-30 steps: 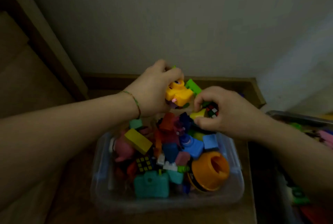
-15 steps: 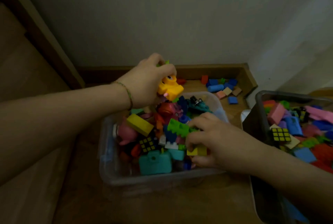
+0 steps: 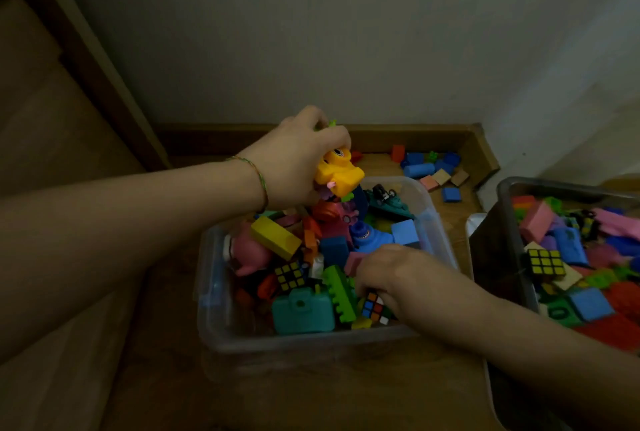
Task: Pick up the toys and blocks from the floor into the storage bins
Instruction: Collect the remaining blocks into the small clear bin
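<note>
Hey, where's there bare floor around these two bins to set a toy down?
Bare wood floor lies in front of the clear bin and just left of it. Crowded: that bin and the dark bin are heaped, loose blocks fill the back corner, and the gap between bins is narrow.

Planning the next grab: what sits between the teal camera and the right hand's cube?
Head view: a green studded brick lies between the teal camera and the cube in the right hand.
</note>
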